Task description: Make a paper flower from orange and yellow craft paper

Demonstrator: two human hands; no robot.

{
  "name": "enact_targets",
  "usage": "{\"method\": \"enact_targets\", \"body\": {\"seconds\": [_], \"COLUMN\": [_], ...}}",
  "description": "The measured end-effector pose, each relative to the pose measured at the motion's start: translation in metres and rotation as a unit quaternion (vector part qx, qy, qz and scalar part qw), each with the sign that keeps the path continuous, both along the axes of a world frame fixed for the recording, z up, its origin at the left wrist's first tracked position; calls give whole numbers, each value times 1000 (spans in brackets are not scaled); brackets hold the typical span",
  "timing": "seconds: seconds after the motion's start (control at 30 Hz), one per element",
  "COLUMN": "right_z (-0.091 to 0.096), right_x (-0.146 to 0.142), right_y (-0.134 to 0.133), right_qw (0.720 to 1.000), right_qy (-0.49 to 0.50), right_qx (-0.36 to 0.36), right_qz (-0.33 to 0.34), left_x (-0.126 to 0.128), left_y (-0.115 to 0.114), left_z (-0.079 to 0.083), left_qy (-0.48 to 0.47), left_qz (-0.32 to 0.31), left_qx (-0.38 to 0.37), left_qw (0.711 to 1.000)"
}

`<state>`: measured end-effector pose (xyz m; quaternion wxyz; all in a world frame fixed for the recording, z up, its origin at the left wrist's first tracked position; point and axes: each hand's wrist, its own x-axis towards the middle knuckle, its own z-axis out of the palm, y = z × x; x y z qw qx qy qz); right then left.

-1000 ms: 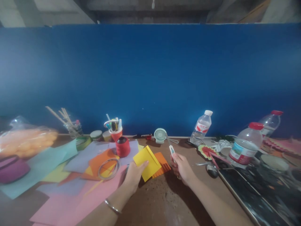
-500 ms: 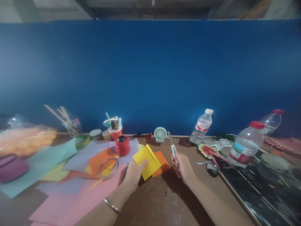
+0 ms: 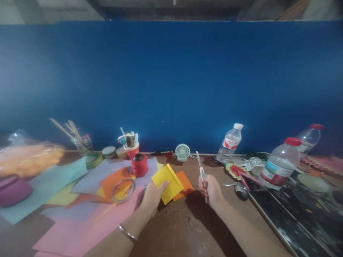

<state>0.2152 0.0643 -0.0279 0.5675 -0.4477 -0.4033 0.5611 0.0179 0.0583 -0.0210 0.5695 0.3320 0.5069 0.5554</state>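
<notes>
My left hand (image 3: 151, 200) pinches the lower edge of a folded yellow paper (image 3: 167, 182), lifted a little over the brown table (image 3: 184, 228). An orange pleated paper (image 3: 184, 184) lies just behind it. My right hand (image 3: 211, 189) is closed around a utility knife (image 3: 200, 167), held upright with the blade pointing up and away, a hand's width to the right of the yellow paper.
Coloured paper sheets (image 3: 80, 214), a tape ring (image 3: 123, 190), a red spool (image 3: 139, 165), a pen cup (image 3: 130, 144) and a small fan (image 3: 182, 152) lie left and behind. Water bottles (image 3: 280, 162) and a dark tray (image 3: 289, 221) are at the right. A blue wall stands behind.
My right hand has shifted slightly right and tilted the knife more upright. My left hand and the yellow paper have stayed in place.
</notes>
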Motion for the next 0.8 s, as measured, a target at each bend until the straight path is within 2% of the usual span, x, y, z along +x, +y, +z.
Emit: {"method": "enact_targets", "body": {"seconds": [0.2,0.4,0.6,0.8], "right_z": [0,-6,-4,-6], "right_x": [0,-2,-6,-6], "right_y": [1,5,5,6], "right_qw": [1000,999,998,999], "right_qy": [1,1,-19,-32], "right_qx": [23,41,58,25], "right_qz": [-10,-1,4,12], "left_x": [-3,-5,-5,-5], "left_y": [4,5,5,5], "left_z": [-6,-10,-11,-11], "left_qy": [12,21,27,27], "left_qz": [-49,-52,-60,-63], "left_qx": [31,31,38,40], "left_qw": [998,998,997,997]}}
